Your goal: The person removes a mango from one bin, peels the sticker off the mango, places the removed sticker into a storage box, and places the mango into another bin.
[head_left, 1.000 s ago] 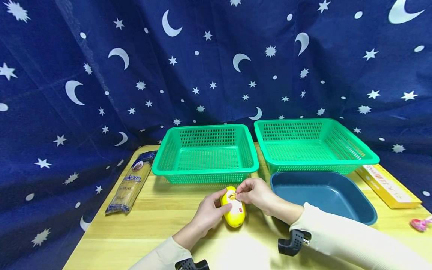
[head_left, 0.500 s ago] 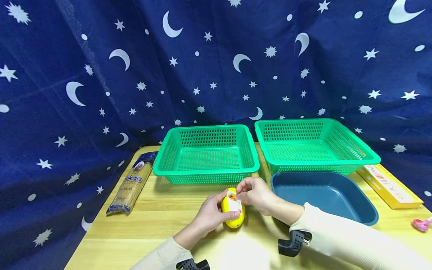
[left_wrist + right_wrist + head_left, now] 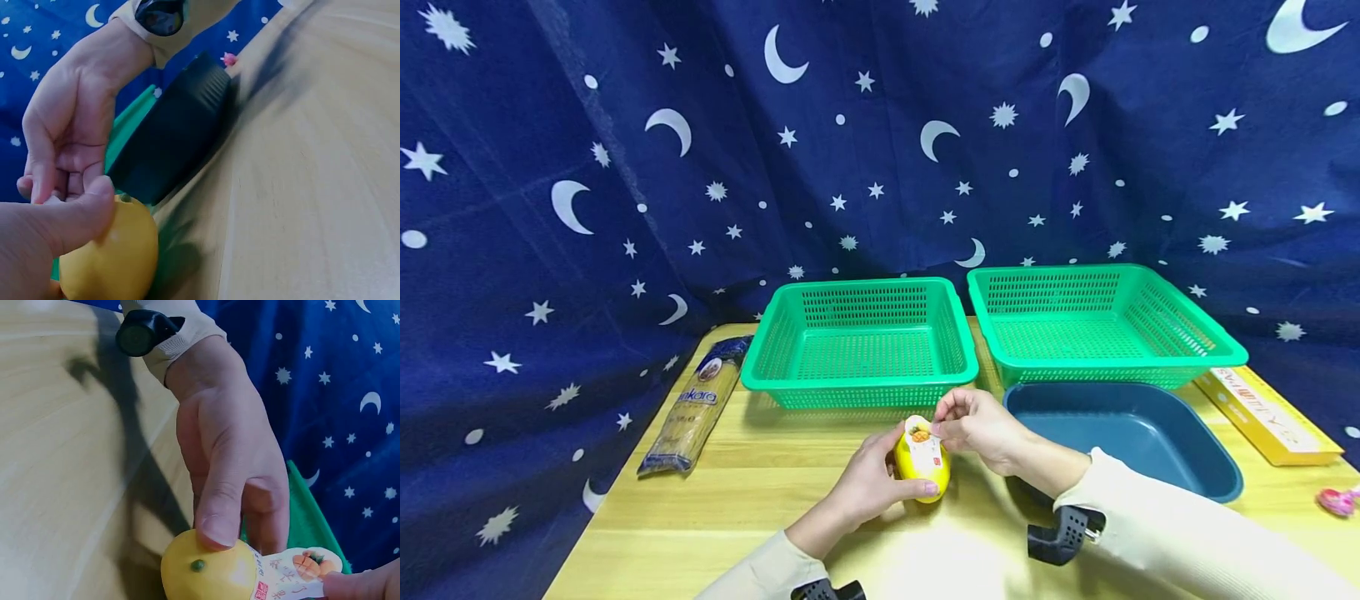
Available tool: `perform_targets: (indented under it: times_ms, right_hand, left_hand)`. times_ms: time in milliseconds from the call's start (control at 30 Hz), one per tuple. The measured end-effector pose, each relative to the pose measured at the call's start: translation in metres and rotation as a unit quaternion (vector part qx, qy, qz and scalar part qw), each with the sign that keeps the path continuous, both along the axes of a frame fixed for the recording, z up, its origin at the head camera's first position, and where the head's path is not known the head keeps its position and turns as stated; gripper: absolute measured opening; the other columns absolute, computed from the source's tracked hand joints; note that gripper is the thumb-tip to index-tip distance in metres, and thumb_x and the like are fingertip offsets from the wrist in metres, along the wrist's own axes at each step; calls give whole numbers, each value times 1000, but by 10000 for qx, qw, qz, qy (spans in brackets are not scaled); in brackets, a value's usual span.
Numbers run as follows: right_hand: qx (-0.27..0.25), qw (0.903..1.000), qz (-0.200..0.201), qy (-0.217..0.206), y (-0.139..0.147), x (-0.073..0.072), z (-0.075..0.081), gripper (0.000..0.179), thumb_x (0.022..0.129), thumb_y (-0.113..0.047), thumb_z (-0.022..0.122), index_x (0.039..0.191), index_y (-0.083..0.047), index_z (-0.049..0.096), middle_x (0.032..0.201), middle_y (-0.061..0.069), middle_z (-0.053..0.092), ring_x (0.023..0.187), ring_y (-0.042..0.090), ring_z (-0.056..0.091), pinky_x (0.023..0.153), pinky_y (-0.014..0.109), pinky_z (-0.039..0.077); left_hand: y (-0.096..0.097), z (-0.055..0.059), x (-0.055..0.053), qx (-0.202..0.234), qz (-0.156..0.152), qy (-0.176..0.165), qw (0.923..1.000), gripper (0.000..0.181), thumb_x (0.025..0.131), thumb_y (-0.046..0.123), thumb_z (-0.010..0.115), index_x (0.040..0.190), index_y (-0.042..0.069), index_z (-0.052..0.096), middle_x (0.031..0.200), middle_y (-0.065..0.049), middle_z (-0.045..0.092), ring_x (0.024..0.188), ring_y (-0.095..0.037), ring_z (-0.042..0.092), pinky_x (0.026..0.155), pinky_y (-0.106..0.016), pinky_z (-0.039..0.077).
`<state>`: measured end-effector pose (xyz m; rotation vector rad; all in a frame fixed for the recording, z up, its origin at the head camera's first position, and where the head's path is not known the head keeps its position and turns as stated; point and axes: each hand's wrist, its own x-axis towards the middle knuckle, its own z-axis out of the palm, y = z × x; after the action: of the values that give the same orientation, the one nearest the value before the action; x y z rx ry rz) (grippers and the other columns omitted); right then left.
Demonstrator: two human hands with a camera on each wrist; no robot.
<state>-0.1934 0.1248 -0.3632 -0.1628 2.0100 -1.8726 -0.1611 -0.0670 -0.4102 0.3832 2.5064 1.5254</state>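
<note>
A yellow mango-shaped object (image 3: 925,472) with a white fruit label (image 3: 921,442) sits on the wooden table (image 3: 737,500), in front of the left green basket (image 3: 859,385). My left hand (image 3: 880,477) grips its left side, thumb across the front. My right hand (image 3: 958,423) pinches the top of the label. In the left wrist view my left thumb (image 3: 62,222) presses the yellow object (image 3: 115,256) under the right hand (image 3: 69,137). In the right wrist view the left hand (image 3: 231,462) wraps the object (image 3: 206,572), and the label (image 3: 300,570) sticks out sideways.
A second green basket (image 3: 1101,367) stands at the back right, with a dark blue tub (image 3: 1210,467) in front of it. A pasta pack (image 3: 692,408) lies at the left and a yellow box (image 3: 1266,412) at the right. A small pink item (image 3: 1333,500) lies at the right edge.
The yellow object has tipped more upright and shifted slightly right with both hands. The label now stands up from its top.
</note>
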Motion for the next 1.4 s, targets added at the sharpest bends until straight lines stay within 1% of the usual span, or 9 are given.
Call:
perform_targets:
  times_ms: [133, 300, 467, 633, 833, 967, 1067, 1233, 1400]
  right_hand:
    - [54, 10000, 4, 74, 1, -1, -2, 15, 86, 5, 65, 91, -4, 53, 77, -1, 50, 75, 12, 49, 69, 24, 51]
    - [35, 9999, 101, 75, 2, 1, -5, 15, 86, 5, 64, 92, -5, 53, 79, -1, 51, 77, 12, 51, 74, 25, 52]
    - [-82, 9995, 276, 93, 5, 3, -6, 16, 85, 4, 65, 92, -4, 53, 79, -1, 52, 75, 12, 51, 75, 24, 52]
    - [-576, 9970, 510, -83, 8, 4, -8, 19, 84, 6, 64, 88, -10, 53, 80, -3, 56, 74, 8, 51, 75, 21, 49]
    - [-1311, 9877, 770, -357, 15, 2, -13, 25, 87, 9, 58, 86, -15, 51, 81, -7, 60, 81, 7, 58, 80, 23, 51]
    - [-1713, 9799, 935, -416, 20, 0, -9, 23, 90, 6, 58, 87, -16, 52, 82, -8, 62, 83, 7, 61, 80, 24, 53]
    - [-1477, 9833, 1016, -312, 21, -2, -2, 19, 92, 2, 59, 90, -15, 54, 83, -7, 62, 84, 9, 62, 83, 29, 55]
    - [-525, 9943, 925, 74, 21, -1, 5, 12, 92, -4, 63, 99, -10, 55, 85, -3, 60, 84, 12, 60, 84, 30, 54]
    - [39, 9948, 846, 566, 30, -2, 9, 19, 90, -11, 68, 104, -5, 57, 89, 0, 60, 85, 14, 58, 79, 27, 54]
  left_hand:
    - [0, 1, 1, -416, -65, 312, 9986, 99, 69, 32, 89, 148, 0, 39, 151, -25, 39, 132, -40, 47, 109, -56, 41]
    - [1, 0, -2, -702, -45, 599, 9957, 93, 66, 32, 90, 143, 4, 46, 151, -23, 42, 139, -40, 42, 113, -59, 34]
    - [3, 1, -3, -384, 102, 395, 9984, 93, 63, 23, 92, 141, 2, 48, 149, -20, 44, 135, -39, 44, 112, -57, 36]
    - [4, 2, -3, -210, 205, 218, 9993, 95, 61, 19, 92, 142, 1, 47, 151, -19, 41, 133, -38, 46, 111, -53, 40]
    - [4, 0, -2, -155, 191, 208, 9995, 94, 61, 17, 92, 142, 1, 47, 151, -20, 41, 131, -37, 48, 110, -51, 43]
    - [3, 0, -2, -268, 139, 233, 9993, 95, 60, 17, 92, 143, 2, 47, 152, -19, 40, 133, -39, 45, 111, -55, 39]
    - [4, 1, -1, -417, 84, 299, 9986, 95, 60, 19, 92, 143, 4, 47, 153, -18, 40, 137, -41, 42, 112, -60, 35]
    - [3, 3, 1, -504, 18, 313, 9982, 94, 61, 21, 91, 142, 4, 48, 154, -20, 38, 138, -43, 40, 111, -63, 34]
    - [1, 3, 2, -569, -116, 314, 9978, 96, 64, 25, 91, 145, 5, 45, 156, -20, 35, 139, -44, 38, 111, -63, 34]
